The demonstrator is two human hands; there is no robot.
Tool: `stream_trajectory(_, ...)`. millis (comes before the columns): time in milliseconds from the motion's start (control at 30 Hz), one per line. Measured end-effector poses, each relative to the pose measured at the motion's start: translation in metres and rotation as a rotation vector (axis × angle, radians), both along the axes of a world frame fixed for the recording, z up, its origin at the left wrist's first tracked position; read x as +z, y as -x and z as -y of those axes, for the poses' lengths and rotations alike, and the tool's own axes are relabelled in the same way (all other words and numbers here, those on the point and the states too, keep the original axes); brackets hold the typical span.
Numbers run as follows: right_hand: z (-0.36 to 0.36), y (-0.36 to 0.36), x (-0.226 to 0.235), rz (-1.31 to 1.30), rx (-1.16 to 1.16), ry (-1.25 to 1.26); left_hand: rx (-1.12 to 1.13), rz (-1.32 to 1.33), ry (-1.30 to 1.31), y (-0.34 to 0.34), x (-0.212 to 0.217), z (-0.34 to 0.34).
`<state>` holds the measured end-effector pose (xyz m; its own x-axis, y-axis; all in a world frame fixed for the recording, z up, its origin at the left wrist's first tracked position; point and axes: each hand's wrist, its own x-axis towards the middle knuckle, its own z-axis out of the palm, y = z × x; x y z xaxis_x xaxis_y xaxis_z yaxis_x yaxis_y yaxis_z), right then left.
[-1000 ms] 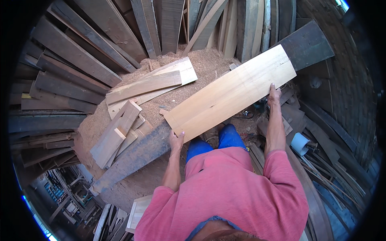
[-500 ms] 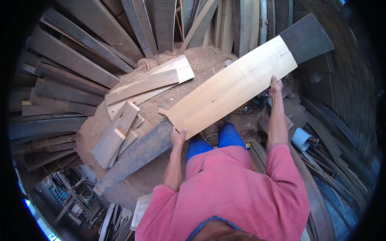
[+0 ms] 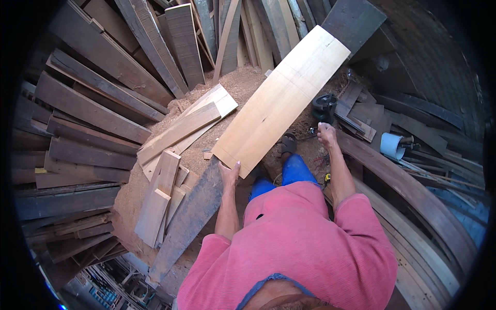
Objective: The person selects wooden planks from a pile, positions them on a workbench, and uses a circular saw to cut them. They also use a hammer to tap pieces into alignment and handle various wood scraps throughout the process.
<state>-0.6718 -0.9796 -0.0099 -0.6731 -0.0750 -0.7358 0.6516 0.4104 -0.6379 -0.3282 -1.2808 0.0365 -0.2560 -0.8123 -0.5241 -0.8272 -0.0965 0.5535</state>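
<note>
A wide pale wooden board (image 3: 281,101) lies slantwise over a long dark plank (image 3: 188,217), whose far end shows beyond it. My left hand (image 3: 230,173) is closed on the board's near end, thumb on top and fingers underneath. Off the board, my right hand (image 3: 326,134) is curled shut above the ground. Just beyond it is a black power tool (image 3: 324,105), and a dark cord runs close to the fingers. Whether the fingers hold anything is hidden.
Sawdust (image 3: 129,201) covers the ground. Short boards (image 3: 178,132) and offcuts (image 3: 160,206) are piled left of the plank. Dark planks (image 3: 93,106) lean all round. At right are a white pipe piece (image 3: 392,144), a curved timber (image 3: 413,206) and a yellow tape measure (image 3: 327,178).
My right hand has let go of the board's far right edge and come down near the power tool. The board has turned more away from me; my left hand keeps its end.
</note>
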Motion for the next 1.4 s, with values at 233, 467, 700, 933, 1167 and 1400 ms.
stream_trajectory(233, -0.089, -0.160, -0.028, -0.202, 0.326, -0.255, -0.108, -0.046, 0.046, -0.013, 0.011, 0.010)
stream_trajectory(467, -0.117, -0.295, -0.019, -0.070, 0.348, -0.319, -0.782, 0.036, 0.417, -0.030, 0.043, 0.000)
stream_trajectory(700, -0.136, -0.333, 0.004, -0.154, 0.344, -0.381, -1.089, 0.101, 0.261, -0.023, 0.016, -0.016)
stream_trajectory(933, -0.154, -0.315, 0.007, -0.188, 0.384, -0.464, -1.065, 0.144, 0.264, -0.005, 0.038, -0.022)
stream_trajectory(1167, -0.180, -0.287, -0.056, -0.262, 0.435, -0.365, -1.104, 0.072, 0.266, 0.070, 0.029, -0.049)
stream_trajectory(1400, -0.182, -0.224, -0.060, -0.141, 0.114, -0.212, -1.137, 0.185, 0.423, 0.161, -0.002, -0.067)
